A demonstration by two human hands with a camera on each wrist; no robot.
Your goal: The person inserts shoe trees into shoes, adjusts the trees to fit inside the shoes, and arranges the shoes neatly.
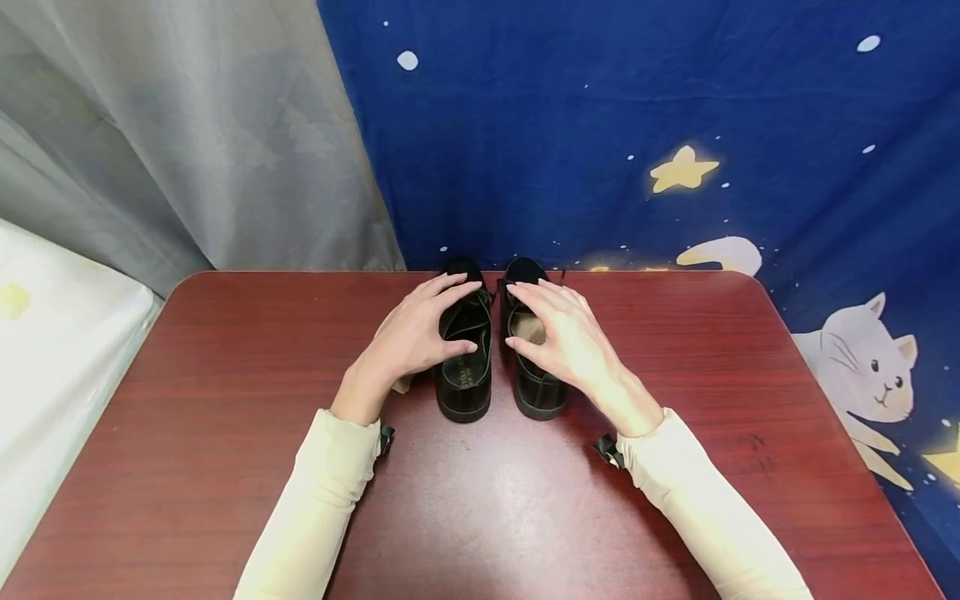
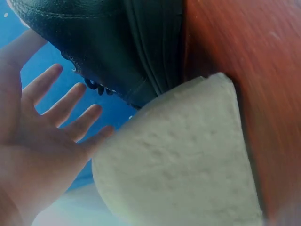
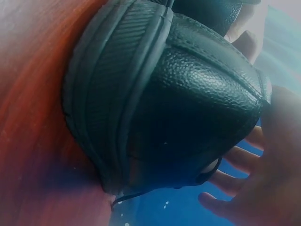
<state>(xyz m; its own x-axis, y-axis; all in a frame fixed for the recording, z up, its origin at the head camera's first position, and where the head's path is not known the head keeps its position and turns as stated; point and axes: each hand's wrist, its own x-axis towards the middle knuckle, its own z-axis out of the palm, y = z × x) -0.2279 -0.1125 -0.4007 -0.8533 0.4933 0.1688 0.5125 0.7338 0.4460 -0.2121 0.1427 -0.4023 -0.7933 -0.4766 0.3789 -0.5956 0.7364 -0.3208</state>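
Note:
Two black leather lace-up shoes stand side by side near the table's far edge, heels toward me in the head view. Over the outer side of the left shoe (image 1: pixel 463 396) my left hand (image 1: pixel 408 333) hovers, fingers spread and thumb above its opening. My right hand (image 1: pixel 576 337) arches likewise over the right shoe (image 1: pixel 542 398), its thumb by the opening. Gold print marks the left shoe's dark insole; something beige (image 1: pixel 529 327) shows inside the right one. Beside the left shoe lies a beige dimpled block (image 2: pixel 178 155), mostly hidden under my left hand in the head view.
The shoes stand on a reddish-brown wooden table (image 1: pixel 247 400). Behind it hang a grey curtain (image 1: pixel 247 150) and a blue cloth (image 1: pixel 540 125) with stars and a white cat. A white surface (image 1: pixel 60 350) lies off to the left. A thin lace (image 3: pixel 127 197) trails by the right shoe.

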